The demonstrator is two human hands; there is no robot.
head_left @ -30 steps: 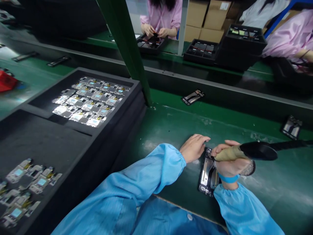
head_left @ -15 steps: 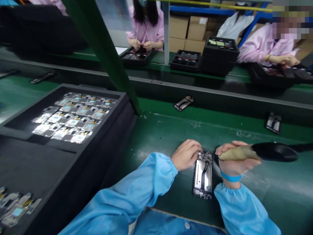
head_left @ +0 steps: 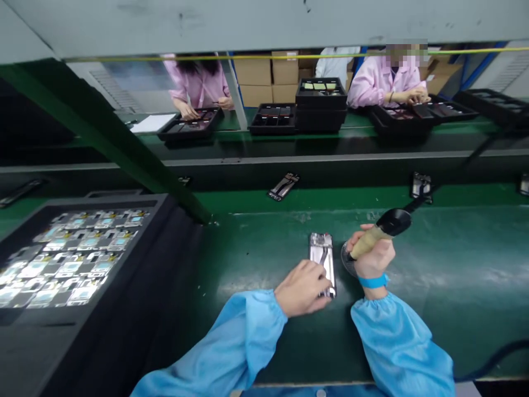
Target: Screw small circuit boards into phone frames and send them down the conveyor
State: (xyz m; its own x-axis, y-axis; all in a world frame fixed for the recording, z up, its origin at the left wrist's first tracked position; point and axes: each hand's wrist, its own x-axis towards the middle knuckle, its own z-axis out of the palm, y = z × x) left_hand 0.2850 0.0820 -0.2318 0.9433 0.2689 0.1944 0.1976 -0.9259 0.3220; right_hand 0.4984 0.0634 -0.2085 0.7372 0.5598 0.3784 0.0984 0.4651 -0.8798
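Two bare hands work on the green bench mat [head_left: 433, 275]. The left hand [head_left: 303, 286] lies palm down, fingers curled, with its fingertips pressed on the near end of an opened phone chassis [head_left: 322, 255]. The chassis lies flat on the mat, long axis pointing away from the person, between the two hands and touching the left one. The right hand [head_left: 372, 256] sits just right of the chassis, fist closed round the tan-wrapped grip of an electric screwdriver [head_left: 382, 231]; the tool's black body rises up and to the right, away from the hand, and its cable runs on toward the far right. Whether the tool tip touches the chassis cannot be told. A blue wrist strap [head_left: 373, 282] circles the right wrist, and both forearms wear light blue sleeves.

Left of the left hand, a black foam tray [head_left: 124, 286] holds rows of small metal-shielded circuit modules [head_left: 70, 253]. Beyond the hands, a second phone chassis [head_left: 283, 186] lies on the green conveyor belt, and a third one [head_left: 420, 184] lies farther right, past the tool's black body. A green steel strut [head_left: 115, 149] slants down to the bench, left of and beyond the left hand. Across the belt, well apart from the hands, two people in pink smocks handle parts over black trays [head_left: 275, 118], with cardboard boxes [head_left: 264, 77] stacked behind.
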